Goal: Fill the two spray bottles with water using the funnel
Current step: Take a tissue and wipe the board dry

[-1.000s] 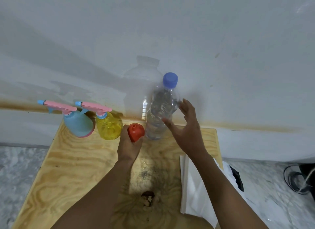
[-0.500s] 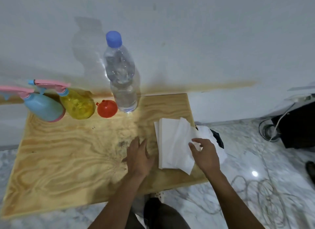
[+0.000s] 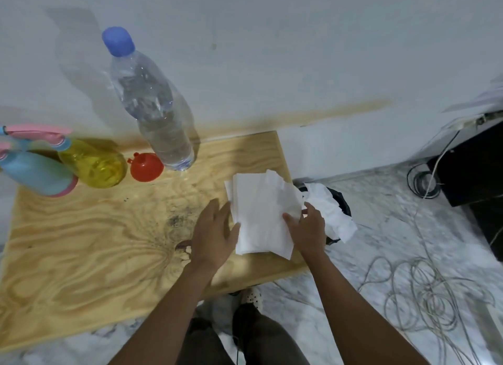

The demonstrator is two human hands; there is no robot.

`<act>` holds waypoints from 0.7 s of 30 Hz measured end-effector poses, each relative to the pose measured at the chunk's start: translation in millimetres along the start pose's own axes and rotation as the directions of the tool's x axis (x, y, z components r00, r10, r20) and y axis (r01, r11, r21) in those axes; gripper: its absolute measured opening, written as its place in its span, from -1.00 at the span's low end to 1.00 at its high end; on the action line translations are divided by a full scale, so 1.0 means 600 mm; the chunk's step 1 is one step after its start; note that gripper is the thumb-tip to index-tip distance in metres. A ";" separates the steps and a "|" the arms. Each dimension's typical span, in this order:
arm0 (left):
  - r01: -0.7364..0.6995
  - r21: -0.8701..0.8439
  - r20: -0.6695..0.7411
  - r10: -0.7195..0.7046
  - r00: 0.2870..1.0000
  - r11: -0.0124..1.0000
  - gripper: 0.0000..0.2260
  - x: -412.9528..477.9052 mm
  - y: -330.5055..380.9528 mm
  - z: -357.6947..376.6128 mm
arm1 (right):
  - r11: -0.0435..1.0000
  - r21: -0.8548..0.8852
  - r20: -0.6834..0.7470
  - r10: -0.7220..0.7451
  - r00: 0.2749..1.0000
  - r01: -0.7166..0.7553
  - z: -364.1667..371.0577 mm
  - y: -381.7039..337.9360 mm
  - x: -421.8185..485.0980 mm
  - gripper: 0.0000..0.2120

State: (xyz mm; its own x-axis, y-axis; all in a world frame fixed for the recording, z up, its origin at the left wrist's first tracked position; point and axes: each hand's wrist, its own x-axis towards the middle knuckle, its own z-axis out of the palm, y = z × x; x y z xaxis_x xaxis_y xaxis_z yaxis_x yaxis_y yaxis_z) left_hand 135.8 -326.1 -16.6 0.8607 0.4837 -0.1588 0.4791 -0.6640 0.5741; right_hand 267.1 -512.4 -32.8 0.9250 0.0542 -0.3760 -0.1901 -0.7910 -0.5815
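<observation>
The task's things stand in a row along the far edge of the table [image 3: 81, 242], against the wall, which keeps them from being knocked. The blue spray bottle [image 3: 35, 174] is far left and the yellow spray bottle [image 3: 92, 163] is just right of it. Both have their pink trigger heads on, so neither is ready to be filled. The red funnel [image 3: 147, 166] lies mouth-down between the yellow bottle and the tall water bottle [image 3: 152, 103], whose blue cap is on. It is close to all three for the pour. Neither hand is on any of them. Both hands work at the stack of paper napkins [image 3: 261, 215] on the near right of the table. The left hand [image 3: 215, 234] is open with its fingers straight and lies flat at the stack's left edge, seemingly to steady it. The right hand [image 3: 307, 228] has its thumb on top and its fingers curled round the right edge, pinching the paper as if to lift off a sheet. This is likely preparation for catching drips. A dark bin [image 3: 343, 201] with crumpled white paper in it sits on the floor just beyond the table's right edge. Loose cables [image 3: 424, 291] lie further right on the floor.
</observation>
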 end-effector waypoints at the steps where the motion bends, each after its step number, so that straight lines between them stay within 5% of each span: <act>1: -0.064 -0.003 0.018 0.064 0.998 0.998 -0.50 0.001 0.010 0.004 | 0.999 0.035 0.003 0.005 1.000 -0.005 0.000 0.002 0.002 -0.36; 6: -0.041 0.050 0.220 0.029 0.975 0.998 -0.56 0.006 0.034 0.025 | 0.992 0.130 -0.065 0.016 0.998 -0.008 -0.002 0.006 0.009 -0.62; 12: -0.039 0.081 0.255 0.017 0.967 0.996 -0.56 0.004 0.031 0.028 | 0.995 0.098 -0.128 0.026 0.991 -0.013 -0.005 0.001 0.008 -0.77; 21: -0.073 0.187 0.329 0.008 0.944 0.980 -0.56 0.011 0.037 0.023 | 0.867 0.390 -0.135 -0.280 0.950 0.311 -0.099 -0.078 -0.061 -0.86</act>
State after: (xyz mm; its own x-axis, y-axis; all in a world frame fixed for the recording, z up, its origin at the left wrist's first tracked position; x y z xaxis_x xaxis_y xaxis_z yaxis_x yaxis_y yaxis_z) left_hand 154.7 -345.4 -16.0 0.8731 0.2638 -0.4100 0.4385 -0.7925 0.4239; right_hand 261.9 -513.5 51.0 0.9768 0.1909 -0.0968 -0.0052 -0.4309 -0.9024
